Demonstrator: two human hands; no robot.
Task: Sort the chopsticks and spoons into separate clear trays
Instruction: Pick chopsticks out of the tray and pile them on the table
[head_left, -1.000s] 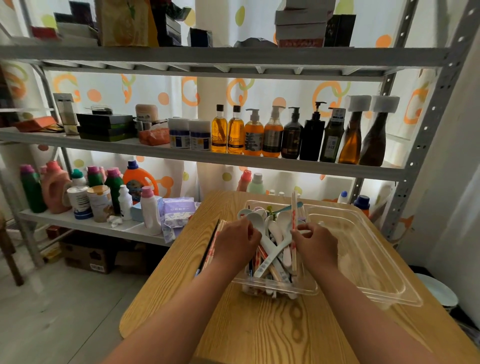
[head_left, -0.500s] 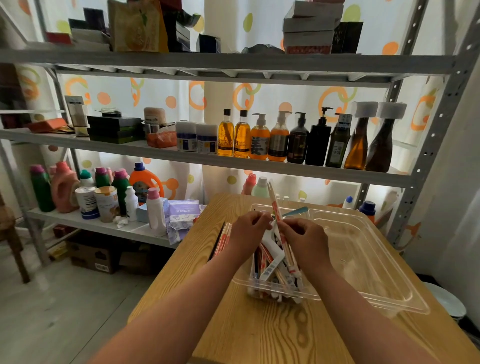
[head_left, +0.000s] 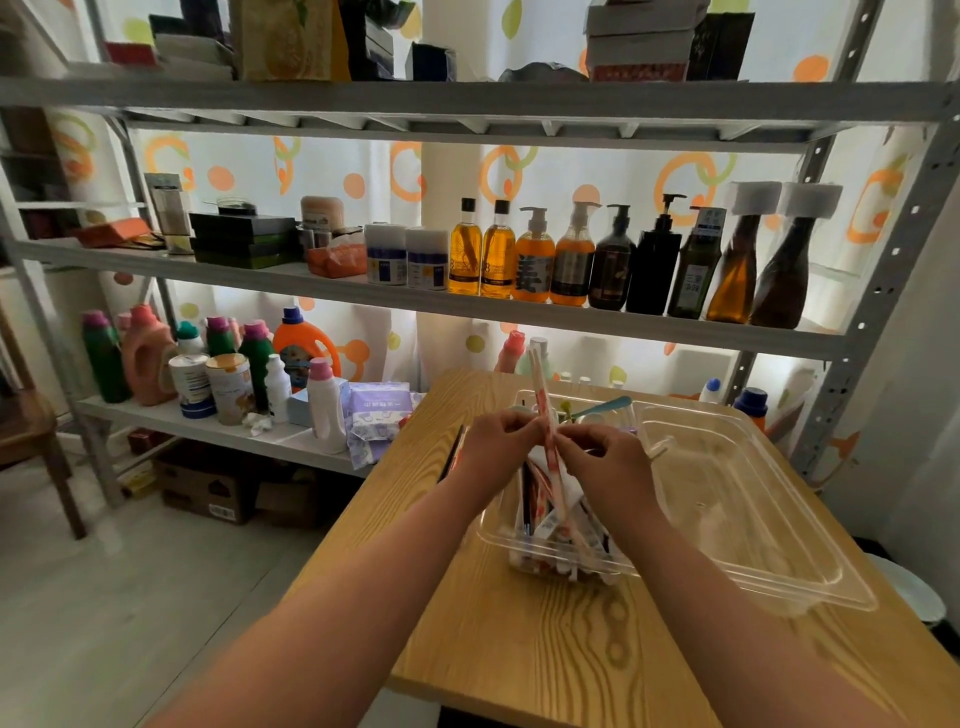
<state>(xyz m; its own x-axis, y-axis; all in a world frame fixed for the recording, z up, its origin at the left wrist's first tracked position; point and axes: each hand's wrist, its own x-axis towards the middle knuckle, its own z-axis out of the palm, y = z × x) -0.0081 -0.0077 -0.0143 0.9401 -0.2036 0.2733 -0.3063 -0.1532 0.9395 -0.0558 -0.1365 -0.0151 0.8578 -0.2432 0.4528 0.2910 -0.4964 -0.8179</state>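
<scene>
A small clear tray (head_left: 498, 540) on the wooden table holds a jumble of wrapped chopsticks and white spoons (head_left: 566, 530). Both hands hover over it. My left hand (head_left: 493, 441) and my right hand (head_left: 602, 457) each pinch a pair of wrapped chopsticks (head_left: 543, 410), which stands nearly upright between them, its top above the tray. A turquoise spoon (head_left: 608, 405) pokes out behind my hands. A large clear tray (head_left: 753, 519) sits to the right with nothing visible in it. More chopsticks (head_left: 453, 457) lie on the table left of my left hand.
The wooden table (head_left: 519, 649) stands against a grey metal shelf rack (head_left: 415, 306) loaded with bottles and boxes. Detergent bottles and tins crowd the lower shelf at left. Cardboard boxes (head_left: 208, 488) sit on the floor. A white bin (head_left: 914, 592) is at right.
Both hands rose out of the small tray, lifting a wrapped chopstick pair upright between them. The camera view shifted slightly.
</scene>
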